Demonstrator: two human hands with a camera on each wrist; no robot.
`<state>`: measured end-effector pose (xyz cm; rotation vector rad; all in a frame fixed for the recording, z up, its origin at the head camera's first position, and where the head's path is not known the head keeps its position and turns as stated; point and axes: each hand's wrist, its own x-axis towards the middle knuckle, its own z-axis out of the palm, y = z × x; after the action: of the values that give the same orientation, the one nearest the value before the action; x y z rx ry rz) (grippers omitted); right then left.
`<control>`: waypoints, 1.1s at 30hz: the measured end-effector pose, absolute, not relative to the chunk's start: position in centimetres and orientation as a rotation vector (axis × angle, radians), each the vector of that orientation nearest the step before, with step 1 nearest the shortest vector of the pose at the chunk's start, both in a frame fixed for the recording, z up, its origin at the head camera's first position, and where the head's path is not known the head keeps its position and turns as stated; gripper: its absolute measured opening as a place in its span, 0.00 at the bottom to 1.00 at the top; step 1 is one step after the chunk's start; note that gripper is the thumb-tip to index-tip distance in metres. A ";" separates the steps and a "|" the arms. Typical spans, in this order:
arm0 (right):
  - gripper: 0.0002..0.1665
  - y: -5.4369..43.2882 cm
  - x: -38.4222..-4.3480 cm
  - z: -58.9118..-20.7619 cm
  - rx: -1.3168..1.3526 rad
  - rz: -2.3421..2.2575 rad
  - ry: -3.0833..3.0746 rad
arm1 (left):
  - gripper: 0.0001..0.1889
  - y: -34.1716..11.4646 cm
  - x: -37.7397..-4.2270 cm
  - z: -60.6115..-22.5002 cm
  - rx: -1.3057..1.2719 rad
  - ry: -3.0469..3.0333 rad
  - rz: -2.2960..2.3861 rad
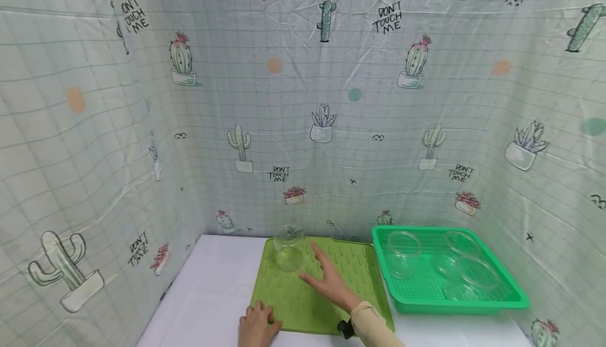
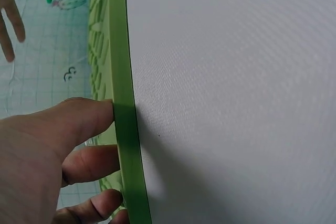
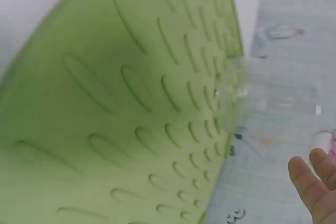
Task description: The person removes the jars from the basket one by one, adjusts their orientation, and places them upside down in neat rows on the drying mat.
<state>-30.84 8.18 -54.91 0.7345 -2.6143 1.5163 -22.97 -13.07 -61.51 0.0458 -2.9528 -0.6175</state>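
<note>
A clear glass stands upright at the far left of the ribbed green mat. My right hand hovers over the mat, just right of the glass, its thumb and fingers spread with nothing between them. In the right wrist view, two fingertips show at the lower right, apart from the see-through glass. At the mat's near left corner rests my left hand. Its thumb and fingertips touch the mat's edge in the left wrist view.
On the right stands a green basket with clear glasses inside, beside the mat. A small black object shows at the right wrist. White cloth covers the table; a cactus-print curtain hangs around it.
</note>
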 end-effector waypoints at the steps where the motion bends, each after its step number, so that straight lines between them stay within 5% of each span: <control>1: 0.52 8.6 -30.4 -54.8 0.724 1.537 -2.595 | 0.19 -13.1 -23.0 -61.5 0.049 -2.955 -0.622; 18: 0.56 17.9 -22.5 -54.0 0.198 1.428 -2.494 | 0.20 -12.6 -23.0 -61.2 0.053 -3.011 -0.614; 33: 0.61 25.9 -21.1 -53.9 -0.129 1.485 -2.531 | 0.20 -12.6 -23.1 -61.4 0.038 -3.007 -0.584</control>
<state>-21.12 25.85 -53.91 -0.1293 -2.5309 1.4851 -23.06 -12.65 -61.40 0.0384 -3.0066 -0.5841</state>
